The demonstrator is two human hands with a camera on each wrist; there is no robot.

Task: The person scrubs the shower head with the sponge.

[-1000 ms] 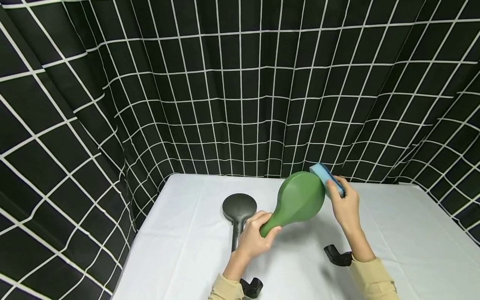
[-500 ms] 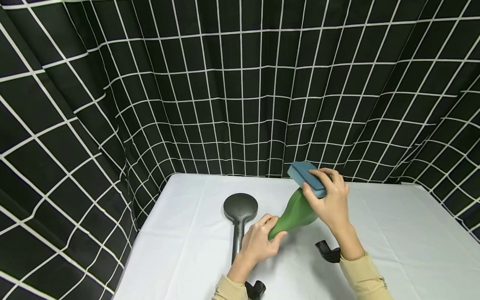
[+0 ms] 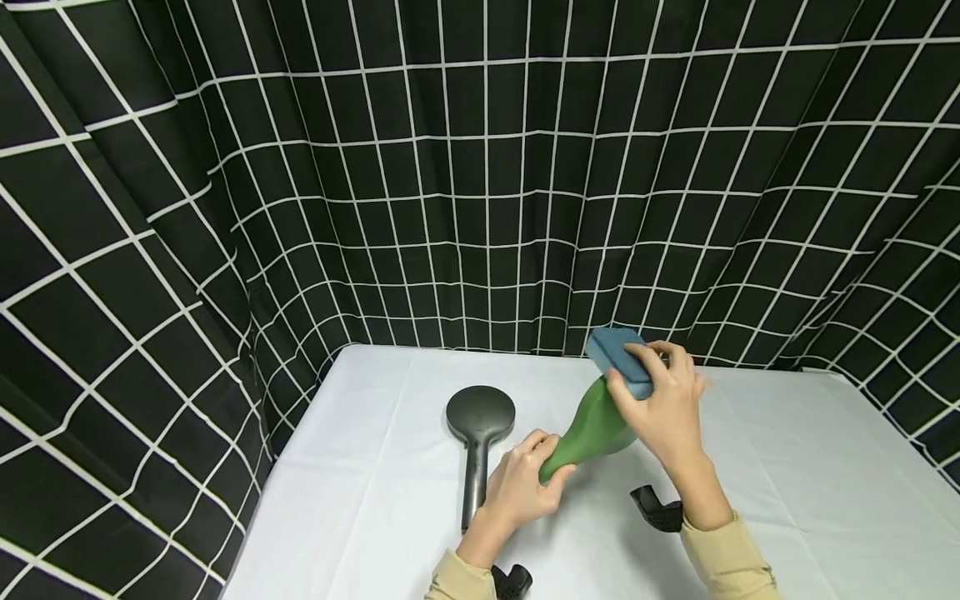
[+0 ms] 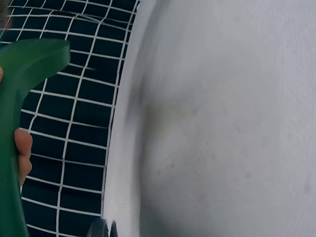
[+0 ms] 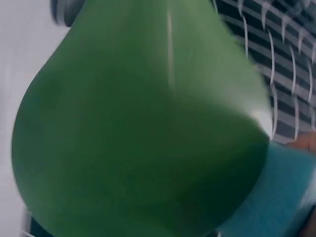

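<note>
In the head view my left hand (image 3: 521, 483) grips the narrow handle of a green ladle (image 3: 596, 429), its rounded head lifted over the table and pointing away to the right. My right hand (image 3: 663, 408) holds a blue sponge (image 3: 611, 350) with a darker top layer, laid over the far side of the ladle's head. Sponge and hand cover much of that head. Up close in the right wrist view, the smooth ladle (image 5: 143, 128) meets the sponge (image 5: 271, 197) along its lower right edge. Fingertips (image 4: 23, 153) curl round the hook-ended handle (image 4: 39, 61) in the left wrist view.
A dark grey thing with a flat round head and straight handle (image 3: 480, 412) lies left of the ladle, partly behind the left hand. White cloth covers the table (image 3: 360, 467). A black gridded curtain (image 3: 465, 208) rises behind. Black wrist devices (image 3: 658, 508) stick out beneath both wrists.
From the right edge of the ladle's head, the sponge has moved left and over its far side. The left hand and ladle have shifted slightly right. Little differs over the last half second.
</note>
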